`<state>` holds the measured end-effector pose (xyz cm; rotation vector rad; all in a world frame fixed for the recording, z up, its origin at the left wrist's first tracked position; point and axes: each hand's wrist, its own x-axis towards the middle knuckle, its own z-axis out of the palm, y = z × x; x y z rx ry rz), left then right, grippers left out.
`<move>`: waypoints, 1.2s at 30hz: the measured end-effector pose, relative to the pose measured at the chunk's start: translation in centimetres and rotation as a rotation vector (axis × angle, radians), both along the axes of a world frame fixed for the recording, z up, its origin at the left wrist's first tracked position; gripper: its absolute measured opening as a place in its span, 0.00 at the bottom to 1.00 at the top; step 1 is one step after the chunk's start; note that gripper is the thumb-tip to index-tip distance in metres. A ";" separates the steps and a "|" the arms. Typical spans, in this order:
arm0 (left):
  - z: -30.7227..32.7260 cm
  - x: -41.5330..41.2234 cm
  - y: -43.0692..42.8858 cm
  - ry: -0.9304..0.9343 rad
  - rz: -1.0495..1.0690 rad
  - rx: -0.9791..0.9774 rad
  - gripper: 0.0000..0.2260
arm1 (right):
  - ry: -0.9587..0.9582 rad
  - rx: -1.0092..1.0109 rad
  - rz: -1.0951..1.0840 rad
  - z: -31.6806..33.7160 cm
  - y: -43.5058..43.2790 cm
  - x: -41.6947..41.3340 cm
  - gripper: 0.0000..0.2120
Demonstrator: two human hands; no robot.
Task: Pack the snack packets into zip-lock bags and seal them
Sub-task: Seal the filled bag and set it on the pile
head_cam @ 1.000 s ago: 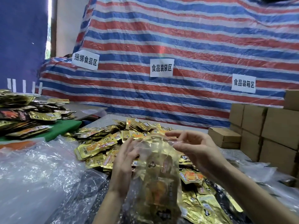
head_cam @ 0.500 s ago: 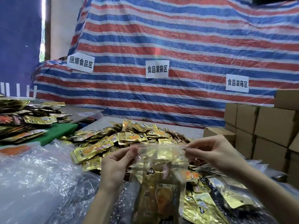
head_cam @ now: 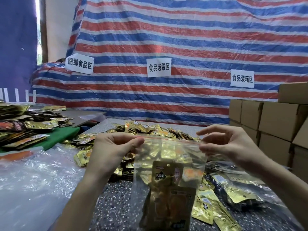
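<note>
Holding the bag (head_cam: 168,164) up by its two top corners, you have it stretched between your hands and hanging just above the desk (head_cam: 113,205). Your left hand (head_cam: 115,150) is curled round the left corner, thumb and fingers pinching the zip strip (head_cam: 170,140). Your right hand (head_cam: 228,145) pinches the right corner between thumb and forefinger, its other fingers loosely spread. The filling of this bag looks done: a few packets (head_cam: 168,180) sit inside, sunk to the lower part, below and between your hands. What remains for it is the seal. The strip is pulled taut and straight, but you cannot tell from here whether its two sides are pressed together, so run your fingers along it to be sure. Beyond your hands a large pile (head_cam: 150,130) of loose packets still waits on the desk, and more spill out beneath your right wrist, so by my judgement most of the job lies ahead. The bag hangs upright with its mouth facing up and its bottom toward you and the desk; its long axis runs top to bottom. The zip strip crosses from hand to hand, dipping slightly toward your right. The packets inside stand roughly upright too, the upper one with its hang-hole at the top.
</note>
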<state>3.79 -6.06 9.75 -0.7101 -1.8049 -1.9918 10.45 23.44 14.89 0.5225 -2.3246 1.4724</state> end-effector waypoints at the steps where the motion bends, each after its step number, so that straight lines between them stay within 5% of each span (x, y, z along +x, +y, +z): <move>1: 0.2 0.2 -0.2 0.010 -0.002 -0.024 0.08 | -0.010 0.017 -0.007 0.0 0.0 0.1 0.17; 11: -0.2 2.6 1.0 0.138 0.001 -0.062 0.03 | -0.061 0.316 -0.064 0.1 -1.5 1.9 0.07; 15: -0.2 3.6 1.6 0.173 -0.032 -0.069 0.03 | 0.043 0.664 -0.082 1.7 -4.1 2.9 0.24; 17: -0.2 4.0 1.9 0.179 -0.049 -0.068 0.02 | 0.096 0.744 -0.078 2.0 -6.0 3.0 0.24; 24: -0.3 4.4 2.1 0.140 -0.104 -0.020 0.08 | 0.191 0.696 -0.019 2.5 -9.7 2.6 0.05; 36: 0.2 4.9 1.5 0.166 -0.163 -0.157 0.04 | 0.134 0.451 0.068 1.9 -9.6 1.8 0.08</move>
